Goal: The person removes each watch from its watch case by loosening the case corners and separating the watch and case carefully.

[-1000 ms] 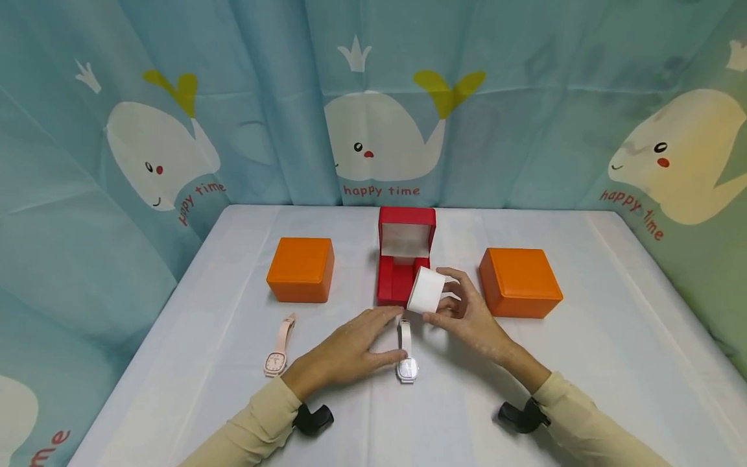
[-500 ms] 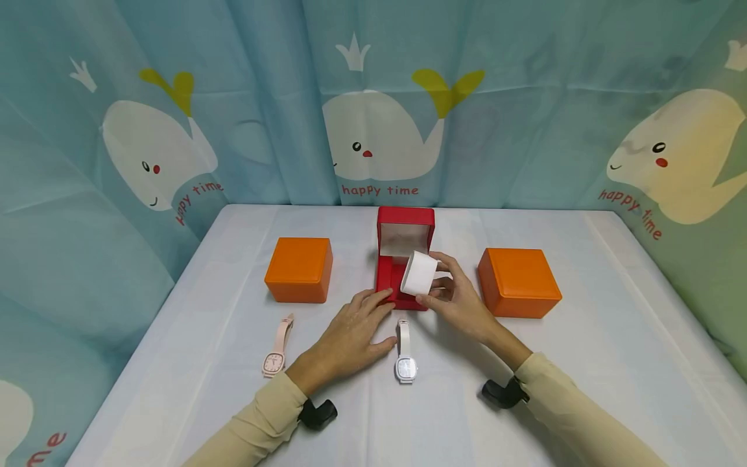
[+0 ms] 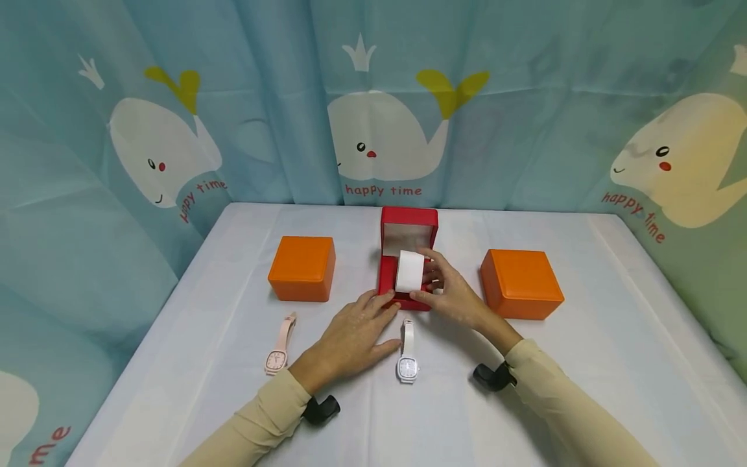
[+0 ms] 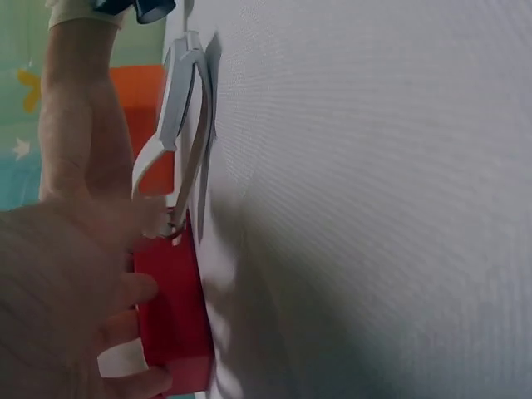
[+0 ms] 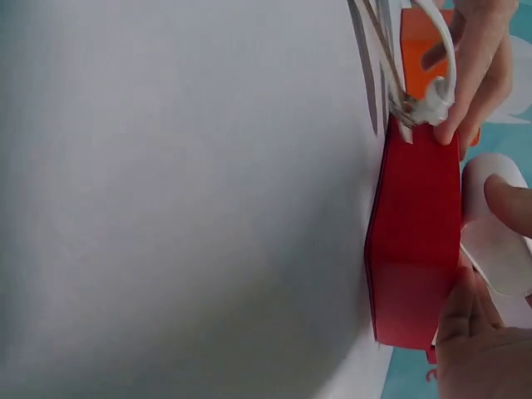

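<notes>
A red watch box (image 3: 388, 275) stands with its lid raised at the back middle of the table. My right hand (image 3: 454, 297) holds a white watch cushion (image 3: 410, 272) between thumb and fingers, over the box's base. In the right wrist view the cushion (image 5: 499, 237) sits at the box's opening, partly above its rim. The fingers of my left hand (image 3: 352, 340) touch the box's front left edge. Close by the left thumb lies a white-strapped watch (image 3: 407, 368), dial up. A pink watch (image 3: 277, 360) lies to the left of that hand.
Two orange boxes flank the red one, both with lids down: one on the left (image 3: 301, 268), one on the right (image 3: 521, 284). A white cloth covers the table (image 3: 607, 363). Behind it hangs a blue curtain (image 3: 280, 117) with whale prints.
My right hand has carried the cushion left and back, from in front of the box to over its base, turning it more upright. The left hand has reached forward onto the box's edge.
</notes>
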Motion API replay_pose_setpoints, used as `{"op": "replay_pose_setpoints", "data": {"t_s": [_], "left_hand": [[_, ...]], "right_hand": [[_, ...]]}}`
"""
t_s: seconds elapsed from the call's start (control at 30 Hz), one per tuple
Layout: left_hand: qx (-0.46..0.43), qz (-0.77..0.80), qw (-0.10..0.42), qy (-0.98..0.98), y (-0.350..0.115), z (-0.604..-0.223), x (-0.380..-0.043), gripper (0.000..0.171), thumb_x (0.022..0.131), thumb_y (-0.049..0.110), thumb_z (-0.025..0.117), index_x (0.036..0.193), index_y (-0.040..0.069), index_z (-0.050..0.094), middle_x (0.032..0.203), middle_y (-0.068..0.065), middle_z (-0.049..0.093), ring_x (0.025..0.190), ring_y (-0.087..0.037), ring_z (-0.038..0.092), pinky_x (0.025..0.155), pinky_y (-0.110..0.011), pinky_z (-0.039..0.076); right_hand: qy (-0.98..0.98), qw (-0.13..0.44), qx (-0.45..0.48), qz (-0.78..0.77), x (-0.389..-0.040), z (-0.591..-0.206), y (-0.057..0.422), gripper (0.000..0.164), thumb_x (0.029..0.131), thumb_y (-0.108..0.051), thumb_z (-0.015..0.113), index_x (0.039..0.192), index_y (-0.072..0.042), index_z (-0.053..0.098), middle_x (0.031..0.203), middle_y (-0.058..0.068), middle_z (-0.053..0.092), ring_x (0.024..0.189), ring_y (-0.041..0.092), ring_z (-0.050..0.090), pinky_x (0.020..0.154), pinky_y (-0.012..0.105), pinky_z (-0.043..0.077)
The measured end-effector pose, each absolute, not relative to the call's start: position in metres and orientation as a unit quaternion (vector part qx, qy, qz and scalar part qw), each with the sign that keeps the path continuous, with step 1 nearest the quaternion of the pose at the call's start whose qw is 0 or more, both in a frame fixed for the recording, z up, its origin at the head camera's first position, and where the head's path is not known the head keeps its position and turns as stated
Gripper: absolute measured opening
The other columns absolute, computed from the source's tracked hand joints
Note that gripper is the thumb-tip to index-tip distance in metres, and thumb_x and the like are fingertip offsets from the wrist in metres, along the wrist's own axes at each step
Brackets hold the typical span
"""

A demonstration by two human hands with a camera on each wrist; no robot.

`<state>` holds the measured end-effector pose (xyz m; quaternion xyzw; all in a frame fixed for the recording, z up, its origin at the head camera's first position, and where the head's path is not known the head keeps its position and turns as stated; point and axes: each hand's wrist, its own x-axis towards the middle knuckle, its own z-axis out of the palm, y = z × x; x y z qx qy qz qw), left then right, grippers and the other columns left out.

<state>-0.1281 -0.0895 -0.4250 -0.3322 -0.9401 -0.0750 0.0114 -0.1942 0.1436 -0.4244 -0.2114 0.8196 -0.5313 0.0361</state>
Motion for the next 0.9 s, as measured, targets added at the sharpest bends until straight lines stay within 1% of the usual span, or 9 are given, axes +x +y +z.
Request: {"op": "replay_pose_setpoints", "data": {"t_s": [0.13, 0.3, 0.47, 0.63, 0.8, 0.9], "left_hand": [[-0.339, -0.074, 0.016, -0.938, -0.0906, -0.4260, -0.1277, 0.056, 0.103, 0.036, 0.058, 0.151, 0.009, 0.051, 0.159, -0.009, 0.038, 0.141, -0.033, 0.036, 0.108, -0.045, 0.042], [-0.334, -0.076, 0.000, -0.939, -0.0899, -0.4256, -0.1262, 0.059, 0.102, 0.040, 0.059, 0.152, 0.009, 0.049, 0.161, -0.009, 0.035, 0.142, -0.033, 0.034, 0.110, -0.046, 0.040], [-0.335, -0.079, 0.005, -0.939, -0.0892, -0.4256, -0.1263, 0.061, 0.101, 0.040, 0.060, 0.152, 0.009, 0.049, 0.160, -0.009, 0.035, 0.142, -0.033, 0.035, 0.109, -0.046, 0.041], [-0.335, -0.083, 0.005, -0.939, -0.0874, -0.4243, -0.1261, 0.063, 0.100, 0.042, 0.062, 0.152, 0.009, 0.048, 0.160, -0.009, 0.035, 0.141, -0.032, 0.035, 0.109, -0.046, 0.041], [-0.328, -0.086, 0.001, -0.941, -0.0857, -0.4237, -0.1251, 0.065, 0.099, 0.043, 0.063, 0.152, 0.008, 0.048, 0.160, -0.010, 0.035, 0.141, -0.032, 0.035, 0.109, -0.045, 0.041], [-0.326, -0.081, 0.004, -0.942, -0.0848, -0.4241, -0.1250, 0.066, 0.098, 0.043, 0.064, 0.150, 0.005, 0.050, 0.159, -0.011, 0.036, 0.140, -0.032, 0.036, 0.109, -0.044, 0.041]], "right_hand": [[0.822, 0.042, -0.222, -0.523, -0.1952, -0.4259, 0.1440, 0.079, 0.087, -0.002, 0.080, 0.152, -0.007, 0.036, 0.117, 0.019, 0.059, 0.099, 0.032, 0.063, 0.089, 0.047, 0.055], [0.823, 0.043, -0.221, -0.521, -0.1951, -0.4268, 0.1440, 0.079, 0.087, -0.002, 0.081, 0.152, -0.006, 0.036, 0.117, 0.019, 0.059, 0.100, 0.032, 0.063, 0.089, 0.047, 0.055], [0.823, 0.041, -0.222, -0.521, -0.1946, -0.4268, 0.1444, 0.078, 0.087, -0.003, 0.080, 0.152, -0.006, 0.037, 0.121, 0.019, 0.058, 0.105, 0.033, 0.060, 0.091, 0.050, 0.054], [0.828, 0.040, -0.224, -0.513, -0.1923, -0.4245, 0.1445, 0.079, 0.088, -0.002, 0.079, 0.152, -0.001, 0.035, 0.129, 0.020, 0.054, 0.111, 0.034, 0.056, 0.094, 0.051, 0.052], [0.838, 0.050, -0.219, -0.497, -0.1907, -0.4224, 0.1439, 0.082, 0.089, -0.003, 0.078, 0.156, -0.002, 0.031, 0.136, 0.023, 0.046, 0.113, 0.036, 0.054, 0.095, 0.050, 0.052], [0.844, 0.051, -0.221, -0.486, -0.1916, -0.4222, 0.1431, 0.082, 0.089, -0.003, 0.078, 0.156, -0.001, 0.030, 0.137, 0.023, 0.044, 0.114, 0.036, 0.053, 0.095, 0.050, 0.052]]}}
